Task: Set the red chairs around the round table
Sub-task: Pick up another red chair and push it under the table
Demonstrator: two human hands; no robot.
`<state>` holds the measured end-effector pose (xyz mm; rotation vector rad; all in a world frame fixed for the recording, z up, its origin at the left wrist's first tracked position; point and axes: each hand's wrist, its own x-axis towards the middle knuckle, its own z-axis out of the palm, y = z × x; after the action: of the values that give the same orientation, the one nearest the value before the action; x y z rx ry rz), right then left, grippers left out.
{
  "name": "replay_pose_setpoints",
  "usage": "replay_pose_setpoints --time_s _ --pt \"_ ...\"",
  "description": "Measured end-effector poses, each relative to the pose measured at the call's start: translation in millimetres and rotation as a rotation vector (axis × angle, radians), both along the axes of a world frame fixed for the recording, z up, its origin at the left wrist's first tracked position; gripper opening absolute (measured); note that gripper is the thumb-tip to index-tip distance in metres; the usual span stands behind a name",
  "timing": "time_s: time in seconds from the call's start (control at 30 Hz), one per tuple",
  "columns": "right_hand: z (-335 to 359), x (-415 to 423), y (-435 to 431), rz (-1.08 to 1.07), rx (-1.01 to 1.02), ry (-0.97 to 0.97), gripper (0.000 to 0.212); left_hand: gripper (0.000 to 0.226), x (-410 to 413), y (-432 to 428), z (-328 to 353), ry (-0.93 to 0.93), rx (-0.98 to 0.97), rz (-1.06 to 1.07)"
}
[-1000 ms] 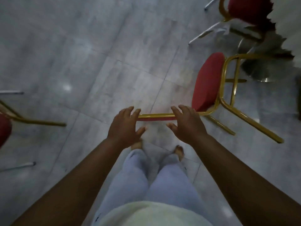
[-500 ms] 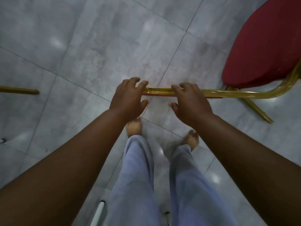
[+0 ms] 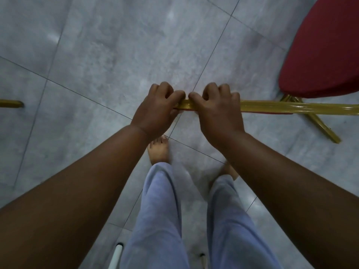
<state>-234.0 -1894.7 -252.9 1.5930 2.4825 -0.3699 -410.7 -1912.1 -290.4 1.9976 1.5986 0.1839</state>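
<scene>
Because left hand [image 3: 155, 111] and right hand [image 3: 217, 111] grip the gold rail [image 3: 272, 108] close together, the red chair [image 3: 320, 55], seat at right, may twist when dragged. A leg could clip the bare foot [image 3: 158, 152] below; round table out of view.

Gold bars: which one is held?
The long gold bar by the red seat; the left hand and right hand grip it. The short left-edge bar is untouched.

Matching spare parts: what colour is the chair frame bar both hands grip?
Shiny gold; the frame bar shows best in the head view.
</scene>
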Motion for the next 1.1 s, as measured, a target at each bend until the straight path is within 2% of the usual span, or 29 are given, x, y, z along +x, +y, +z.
replay_pose_setpoints --time_s 0.2,0.47,0.67,0.83,0.93,1.1 --pt "14 6 -2 -0.023 -0.021 0.009 0.039 0.038 4 1 10 -0.001 0.053 -0.053" --pt "67 46 -9 -0.030 -0.012 0.114 0.035 0.036 36 -5 68 0.019 0.107 -0.078" --pt "149 83 -18 -0.063 0.057 0.232 0.032 0.034 62 -18 159 -0.005 0.181 -0.042" --pt "228 124 -26 -0.090 0.076 0.326 0.025 0.033 50 -26 225 -0.066 0.172 0.039" --pt "272 154 -32 -0.118 0.087 0.374 0.022 0.030 65 -21 269 -0.071 0.163 -0.044" --pt "343 212 -53 -0.208 0.115 0.459 0.024 0.029 125 -20 355 -0.011 0.296 -0.155"
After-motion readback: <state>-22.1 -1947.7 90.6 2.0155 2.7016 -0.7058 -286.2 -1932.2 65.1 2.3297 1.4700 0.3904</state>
